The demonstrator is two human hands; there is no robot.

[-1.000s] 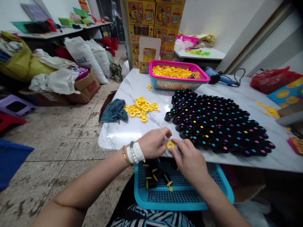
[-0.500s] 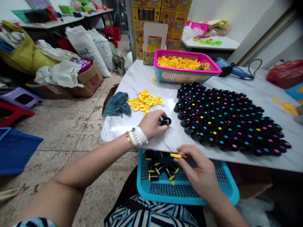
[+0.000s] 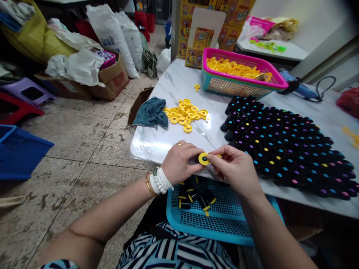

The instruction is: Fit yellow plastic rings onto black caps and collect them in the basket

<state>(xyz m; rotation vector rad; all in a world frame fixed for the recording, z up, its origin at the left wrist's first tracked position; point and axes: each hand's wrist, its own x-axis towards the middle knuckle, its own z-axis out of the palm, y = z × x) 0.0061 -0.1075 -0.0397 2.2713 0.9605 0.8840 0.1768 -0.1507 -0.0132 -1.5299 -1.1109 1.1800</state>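
Above the table's front edge, my left hand (image 3: 182, 160) is closed around a small black cylinder (image 3: 193, 160), largely covered by the fingers. My right hand (image 3: 232, 166) pinches a yellow plastic ring (image 3: 203, 159) with a tab and holds it against the cylinder's end. A blue dot shows through the ring's hole. Below both hands, a blue basket (image 3: 202, 233) holds several black cylinders with yellow rings (image 3: 204, 203). Loose yellow rings (image 3: 183, 112) lie in a pile beyond my left hand. To the right, many black cylinders with coloured dots (image 3: 288, 149) stand packed together on the white table (image 3: 151, 147).
A teal cloth (image 3: 151, 113) lies at the table's left edge. Farther back stands a pink-rimmed basket (image 3: 244, 84) full of yellow pieces, beside yellow printed boxes (image 3: 193, 58). A blue power tool (image 3: 304, 89) with a cord lies behind the black cylinders.
My left hand has brought the black cylinder toward the front edge. My right hand has raised the yellow ring from over the basket to the cylinder's end. The camera view has shifted.
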